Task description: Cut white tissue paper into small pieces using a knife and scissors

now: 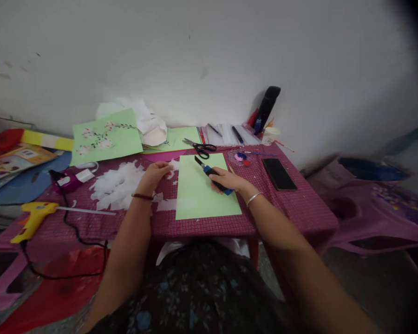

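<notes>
My right hand [223, 180] is wrapped round a blue and black utility knife [206, 169], its dark blade pointing up and left over a plain light green sheet of paper [202, 204]. To the left of that sheet, my left hand [157, 174] is closed, thumb and fingers together at a small white scrap of thin paper [174, 166]. A heap of torn white paper [120, 185] lies left of this hand. Below the hand, a white strip [169, 204] reaches to the sheet's left edge. Black-handled scissors [204, 147] rest just beyond the sheet.
A yellow glue gun [36, 220] with a black cord lies at the left, near a purple device [68, 180]. Behind is a green sheet with painted flowers [106, 137]. A phone [279, 174] and a thin paintbrush [259, 153] lie at the right; the wall stands behind.
</notes>
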Tool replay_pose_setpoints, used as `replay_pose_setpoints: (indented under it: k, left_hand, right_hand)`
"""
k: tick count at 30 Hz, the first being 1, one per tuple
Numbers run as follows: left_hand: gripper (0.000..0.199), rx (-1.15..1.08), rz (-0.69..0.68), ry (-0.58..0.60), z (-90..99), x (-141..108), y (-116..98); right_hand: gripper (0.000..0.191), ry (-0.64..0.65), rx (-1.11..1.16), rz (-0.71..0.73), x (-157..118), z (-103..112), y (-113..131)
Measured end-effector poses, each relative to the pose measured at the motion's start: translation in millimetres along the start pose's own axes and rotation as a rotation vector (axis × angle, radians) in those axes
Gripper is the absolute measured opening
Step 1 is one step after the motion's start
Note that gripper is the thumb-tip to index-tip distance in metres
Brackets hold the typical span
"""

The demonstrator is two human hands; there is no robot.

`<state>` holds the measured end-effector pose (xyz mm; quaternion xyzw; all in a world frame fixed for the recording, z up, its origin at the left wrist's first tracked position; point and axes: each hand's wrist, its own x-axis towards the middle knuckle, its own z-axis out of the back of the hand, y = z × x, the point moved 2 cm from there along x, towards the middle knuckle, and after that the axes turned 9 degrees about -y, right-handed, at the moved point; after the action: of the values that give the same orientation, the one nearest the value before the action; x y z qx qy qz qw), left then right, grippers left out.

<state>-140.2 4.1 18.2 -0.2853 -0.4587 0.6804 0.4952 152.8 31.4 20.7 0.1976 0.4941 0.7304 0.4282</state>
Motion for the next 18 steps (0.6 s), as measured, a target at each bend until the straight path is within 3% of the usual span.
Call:
replay_pose_setpoints:
  k: [3, 5, 12, 15, 18]
  left_hand:
    - [0.049, 0.308, -0.065, -0.267, 3.7, 5.0, 4.8]
    - [0.051, 0.387, -0.102, -0.268, 3.4, 5.8, 4.4]
    - [0.024, 0.058, -0.141, -0.064, 11.3, -16.7, -26.8]
    - [0.018, 0.18, -0.226, 0.183, 17.7, -40.2, -40.1]
    - [0.012, 0.364, -0.294, 0.442, 18.4, -64.0, -37.1]
  right_hand:
    - [0.021, -0.23, -0.438, 0.078, 6.4, 5.4, -4.7]
    - [0.029, -0.313, -0.614, 0.141, 8.3, 7.7, -6.0]
    - [0.04, -0.315, -0.796, 0.251, 8.2, 8.6, -9.3]
    - [0.039, -0.328, -0.803, 0.267, 10.4, 7.8, -12.4]
    - [0.038, -0.343, -0.811, 0.271, 13.2, 7.6, -15.7]
